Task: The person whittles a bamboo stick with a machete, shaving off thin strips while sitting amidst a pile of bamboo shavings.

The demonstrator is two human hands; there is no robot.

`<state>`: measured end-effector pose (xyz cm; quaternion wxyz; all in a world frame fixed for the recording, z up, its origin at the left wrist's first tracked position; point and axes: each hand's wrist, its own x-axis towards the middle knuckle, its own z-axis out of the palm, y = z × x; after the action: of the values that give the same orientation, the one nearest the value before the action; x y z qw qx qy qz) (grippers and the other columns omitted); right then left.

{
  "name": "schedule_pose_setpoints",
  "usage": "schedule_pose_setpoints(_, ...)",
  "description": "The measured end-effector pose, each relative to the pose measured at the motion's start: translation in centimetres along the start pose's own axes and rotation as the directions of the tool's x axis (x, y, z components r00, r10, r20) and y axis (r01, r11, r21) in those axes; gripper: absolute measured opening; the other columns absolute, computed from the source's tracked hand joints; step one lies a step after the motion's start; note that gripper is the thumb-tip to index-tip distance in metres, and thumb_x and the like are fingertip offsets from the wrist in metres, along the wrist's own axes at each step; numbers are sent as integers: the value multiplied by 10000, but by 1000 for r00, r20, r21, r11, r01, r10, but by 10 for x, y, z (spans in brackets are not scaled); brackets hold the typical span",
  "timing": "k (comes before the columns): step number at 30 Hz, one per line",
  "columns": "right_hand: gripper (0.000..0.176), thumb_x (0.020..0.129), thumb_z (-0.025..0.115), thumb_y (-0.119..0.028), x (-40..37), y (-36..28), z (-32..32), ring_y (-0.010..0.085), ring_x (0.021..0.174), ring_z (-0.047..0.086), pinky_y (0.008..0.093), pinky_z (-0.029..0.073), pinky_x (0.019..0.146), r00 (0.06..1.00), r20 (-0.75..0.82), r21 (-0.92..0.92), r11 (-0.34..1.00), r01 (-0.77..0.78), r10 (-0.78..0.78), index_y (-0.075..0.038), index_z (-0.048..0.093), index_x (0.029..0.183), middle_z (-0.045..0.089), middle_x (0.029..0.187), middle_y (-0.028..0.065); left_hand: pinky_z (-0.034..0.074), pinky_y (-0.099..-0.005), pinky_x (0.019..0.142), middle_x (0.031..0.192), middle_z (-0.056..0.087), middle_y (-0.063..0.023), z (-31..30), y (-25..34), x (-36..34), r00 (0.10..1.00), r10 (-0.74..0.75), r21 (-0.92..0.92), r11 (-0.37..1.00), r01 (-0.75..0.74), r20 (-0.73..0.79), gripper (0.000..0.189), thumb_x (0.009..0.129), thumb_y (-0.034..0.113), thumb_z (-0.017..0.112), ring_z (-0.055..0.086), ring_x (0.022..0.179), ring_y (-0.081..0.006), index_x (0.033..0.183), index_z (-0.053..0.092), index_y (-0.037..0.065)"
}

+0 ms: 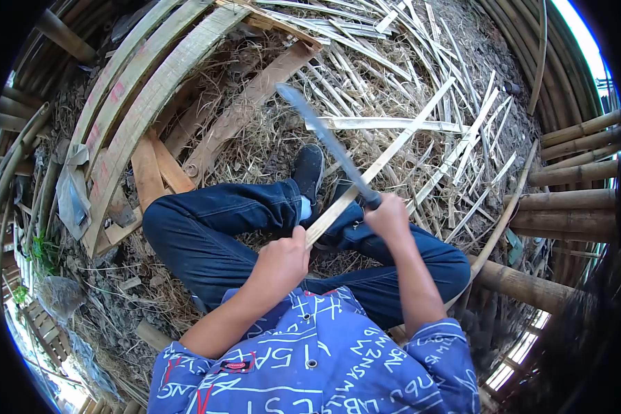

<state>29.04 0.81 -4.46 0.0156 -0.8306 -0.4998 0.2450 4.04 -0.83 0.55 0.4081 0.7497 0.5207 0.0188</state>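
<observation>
My left hand (283, 261) is closed round the near end of a long, flat bamboo strip (386, 157), which slants away to the upper right. My right hand (388, 219) grips the dark handle of a machete (324, 138). The long grey blade points to the upper left and crosses over the strip just beyond my right hand. Both hands are above my lap, between my bent knees in dark jeans.
Split bamboo strips (455, 165) and shavings lie scattered on the ground ahead. A wooden pallet (152, 90) stands at the left, with a torn plastic bag (72, 196) at its edge. Bamboo poles (566, 200) border the right side.
</observation>
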Motion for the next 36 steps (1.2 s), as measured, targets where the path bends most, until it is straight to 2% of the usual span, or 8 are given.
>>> schedule_pose_setpoints(6,227,707,643,-204,67,68,-29,396,821,668,474,524,777,986,-106,-68,988,-139,131,-13,702,815,682,827,241,475,-547,574,660,604,-245,3,3,-5,999,6,-124,992,-2,34,219,903,173,586,613,644,-443,893,458,-5)
schedule_pose_setpoints(9,197,700,627,-185,74,70,-20,374,680,649,457,507,662,986,-159,7,999,-46,46,-2,679,755,655,706,222,461,-477,555,637,593,-198,7,-10,1,999,27,-213,977,-18,42,237,917,195,589,624,599,-354,875,483,-13)
schedule_pose_setpoints(12,192,691,609,-150,44,39,-12,285,554,631,416,463,536,999,-43,286,958,4,9,36,615,643,599,567,194,407,-314,548,641,518,-53,-8,-15,13,940,-64,-521,818,242,335,299,915,257,625,459,597,-124,825,551,-18)
schedule_pose_setpoints(15,176,680,634,-135,-18,7,6,235,515,589,391,452,529,991,16,413,903,118,-136,38,607,660,595,567,162,415,-329,547,640,531,-55,-6,-22,21,935,-17,-527,822,215,355,312,895,273,653,482,590,-135,828,552,-15)
schedule_pose_setpoints(21,217,690,660,-230,-78,-48,9,425,784,647,491,515,743,952,289,284,959,19,-104,-25,678,759,657,749,237,471,-340,611,708,607,-118,14,-28,26,945,15,-501,851,159,327,330,840,262,701,556,638,-184,958,612,-33)
schedule_pose_setpoints(26,234,692,679,-273,-52,-28,12,390,818,668,476,529,792,984,91,-61,985,161,-155,-66,701,799,686,825,207,455,-363,585,669,581,-142,12,-28,17,950,-22,-382,912,147,313,284,796,219,732,567,618,-224,835,555,0)
schedule_pose_setpoints(31,272,711,678,-236,10,23,-8,393,849,668,458,531,783,994,-19,-16,994,-111,110,-10,703,862,684,864,232,441,-368,564,657,563,-134,11,-22,-2,960,0,-417,901,123,281,285,796,197,727,551,602,-221,820,508,17)
schedule_pose_setpoints(36,202,714,638,-212,43,39,-14,412,805,656,479,516,759,992,-104,-96,992,-87,77,-33,700,786,677,812,234,432,-358,562,660,545,-103,9,-20,3,936,5,-441,883,161,353,289,787,185,733,531,610,-192,819,495,26)
